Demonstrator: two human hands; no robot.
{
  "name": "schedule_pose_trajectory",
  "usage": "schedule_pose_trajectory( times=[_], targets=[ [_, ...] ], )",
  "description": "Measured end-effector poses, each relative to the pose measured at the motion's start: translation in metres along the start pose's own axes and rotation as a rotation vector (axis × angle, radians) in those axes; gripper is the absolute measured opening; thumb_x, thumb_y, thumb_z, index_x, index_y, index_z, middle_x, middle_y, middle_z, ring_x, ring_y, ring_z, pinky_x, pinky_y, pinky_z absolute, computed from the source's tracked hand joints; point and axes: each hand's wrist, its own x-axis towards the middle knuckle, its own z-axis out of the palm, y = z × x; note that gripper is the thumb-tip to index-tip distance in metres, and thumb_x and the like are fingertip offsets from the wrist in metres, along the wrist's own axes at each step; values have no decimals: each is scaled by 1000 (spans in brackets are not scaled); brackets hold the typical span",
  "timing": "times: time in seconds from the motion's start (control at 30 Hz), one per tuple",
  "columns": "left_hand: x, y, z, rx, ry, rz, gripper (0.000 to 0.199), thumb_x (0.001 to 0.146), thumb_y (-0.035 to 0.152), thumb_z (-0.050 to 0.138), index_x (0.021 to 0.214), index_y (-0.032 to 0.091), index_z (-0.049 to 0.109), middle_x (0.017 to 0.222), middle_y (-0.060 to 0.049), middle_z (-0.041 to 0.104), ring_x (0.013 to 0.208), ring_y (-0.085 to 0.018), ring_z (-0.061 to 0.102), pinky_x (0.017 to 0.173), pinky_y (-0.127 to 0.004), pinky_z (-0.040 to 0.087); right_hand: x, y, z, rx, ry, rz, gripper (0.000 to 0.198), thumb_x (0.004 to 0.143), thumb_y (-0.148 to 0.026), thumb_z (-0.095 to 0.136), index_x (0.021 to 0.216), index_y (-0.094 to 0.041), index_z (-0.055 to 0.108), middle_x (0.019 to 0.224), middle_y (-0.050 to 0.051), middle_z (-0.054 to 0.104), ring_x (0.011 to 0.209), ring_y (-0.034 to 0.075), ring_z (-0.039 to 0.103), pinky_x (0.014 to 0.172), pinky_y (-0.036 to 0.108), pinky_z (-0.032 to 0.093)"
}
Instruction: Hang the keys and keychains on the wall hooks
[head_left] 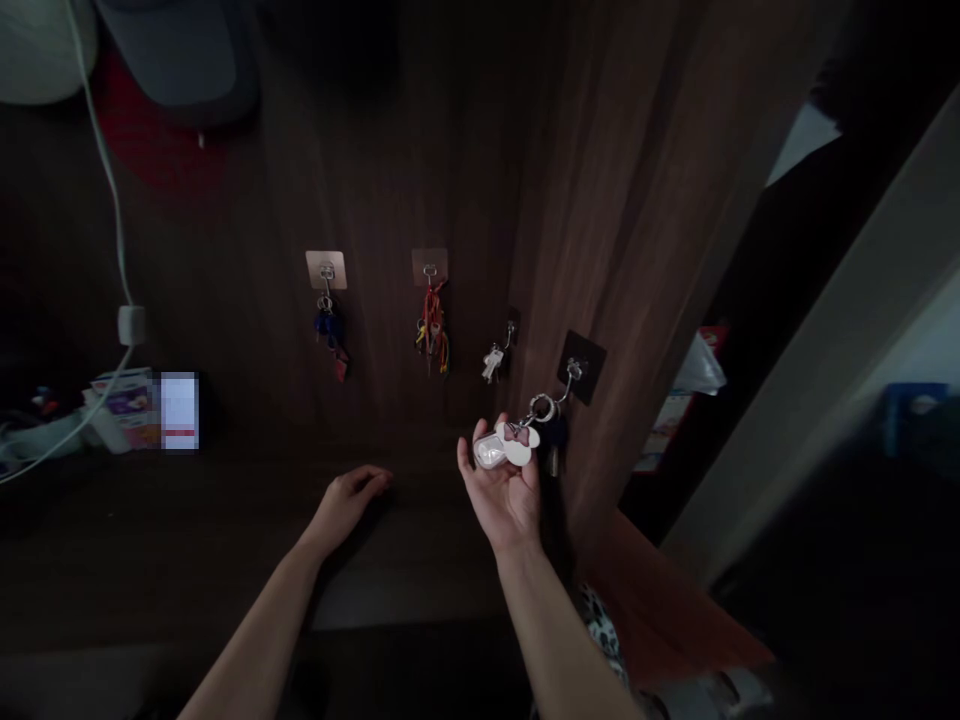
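The right hand, palm up, cups a white bow-trimmed keychain charm. Its key ring sits just above the fingertips, right beside the black adhesive hook. The left hand rests open and empty, well apart.

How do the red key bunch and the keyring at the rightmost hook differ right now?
The red key bunch hangs free, untouched; the keyring with the white charm lies in the right hand, its ring by the hook. The red bunch's hook has a pale backing plate on the back panel; the other hook has a dark plate on the side panel. Both are key sets on adhesive wall hooks.
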Motion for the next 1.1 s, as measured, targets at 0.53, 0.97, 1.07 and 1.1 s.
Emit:
schedule_pose_trajectory(
  times=[0.53, 0.97, 1.07, 1.1],
  targets=[
    [3, -6, 0, 42, -24, 11, 36, 76, 49, 47, 85, 20, 67, 77, -1, 67, 78, -18, 60, 75, -28, 45, 0, 14, -30, -55, 142, 45, 12, 79, -32, 58, 89, -31, 65, 108, -6, 65, 104, 11, 55, 84, 30, 46],
    [2, -5, -1, 39, -26, 20, 34, 77, 45, 47, 85, 19, 67, 79, -2, 68, 78, -17, 61, 75, -27, 45, 1, 29, -39, -127, 339, 156, 9, 75, -18, 63, 82, -24, 63, 70, -5, 64, 64, 6, 60, 55, 17, 50],
    [2, -6, 0, 34, -17, 23, 33, 77, 46, 48, 84, 19, 67, 79, -1, 68, 77, -17, 61, 75, -28, 45, 0, 33, -37, -135, 377, 187, 9, 74, -15, 63, 80, -22, 62, 64, -6, 60, 53, 4, 55, 46, 14, 45],
    [1, -6, 0, 33, -15, 23, 33, 77, 46, 48, 84, 19, 67, 79, -1, 68, 77, -17, 61, 74, -27, 45, 0, 34, -37, -151, 377, 191, 9, 74, -15, 63, 79, -22, 62, 62, -7, 59, 51, 3, 54, 45, 13, 44]
  ],
)
